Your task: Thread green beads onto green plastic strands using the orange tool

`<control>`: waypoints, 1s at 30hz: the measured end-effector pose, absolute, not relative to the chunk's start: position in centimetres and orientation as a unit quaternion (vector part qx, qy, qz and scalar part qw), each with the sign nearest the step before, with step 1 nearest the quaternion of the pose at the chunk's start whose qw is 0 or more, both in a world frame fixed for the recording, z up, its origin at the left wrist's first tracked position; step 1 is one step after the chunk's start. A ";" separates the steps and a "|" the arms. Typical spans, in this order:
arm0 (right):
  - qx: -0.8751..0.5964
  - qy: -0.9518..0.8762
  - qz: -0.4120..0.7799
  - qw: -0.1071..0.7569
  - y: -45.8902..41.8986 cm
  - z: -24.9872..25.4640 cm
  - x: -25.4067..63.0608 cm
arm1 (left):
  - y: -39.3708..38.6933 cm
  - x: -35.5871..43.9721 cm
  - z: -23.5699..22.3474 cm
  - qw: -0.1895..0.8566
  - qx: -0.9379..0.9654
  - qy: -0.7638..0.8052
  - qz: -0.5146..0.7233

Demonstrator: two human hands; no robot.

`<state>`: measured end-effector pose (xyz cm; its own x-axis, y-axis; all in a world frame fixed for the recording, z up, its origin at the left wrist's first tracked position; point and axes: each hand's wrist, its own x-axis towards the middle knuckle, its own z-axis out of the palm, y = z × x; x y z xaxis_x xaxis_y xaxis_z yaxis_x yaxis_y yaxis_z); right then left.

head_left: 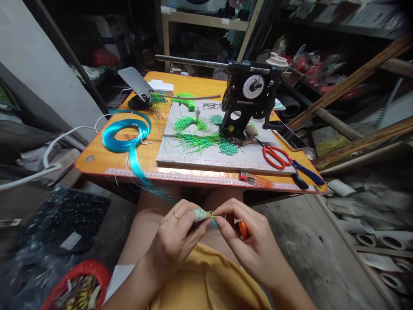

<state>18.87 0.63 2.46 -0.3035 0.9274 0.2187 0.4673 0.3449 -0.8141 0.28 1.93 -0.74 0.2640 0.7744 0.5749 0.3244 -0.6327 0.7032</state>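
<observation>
Above my lap, my left hand (180, 232) pinches a thin bright green cord (211, 214) that curves into a small loop. A pale green wrap (200, 215) covers one of its fingers, and another wears a ring (176, 215). My right hand (245, 237) is closed on the cord's other side, thumb and forefinger together. An orange-handled tool (243, 230) is tucked in its palm; its working end is mostly hidden, so its kind is unclear. A bit of blue thread shows below the fingers.
On the wooden table (93, 165) are a blue thread hank (109, 140), green cord bundles (200, 140), green beads (228, 147) and a black hand-cranked machine with a dial (237, 116). Red-handled scissors (277, 157), blue-handled pliers (308, 172) and an orange cutter (256, 181) lie right. A red basin (105, 271) stands lower left.
</observation>
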 end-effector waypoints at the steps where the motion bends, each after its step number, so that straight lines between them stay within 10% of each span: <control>1: -0.474 -0.743 0.310 0.356 0.6 2.3 18.8 | 1.9 0.3 -0.8 0.226 0.765 0.361 0.483; 9: -0.434 -0.761 0.311 0.369 0.7 2.5 18.9 | 1.8 0.4 -0.2 0.243 0.776 0.374 0.446; 30: -0.454 -0.643 0.477 0.391 -0.1 0.6 17.0 | 2.1 0.9 0.0 0.669 0.339 0.402 0.525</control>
<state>17.03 -0.12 0.59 -0.2816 0.9570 0.0700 0.2109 0.1328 -0.9684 0.94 2.07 0.04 0.1257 0.9753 -0.1814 -0.4298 0.2183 0.8761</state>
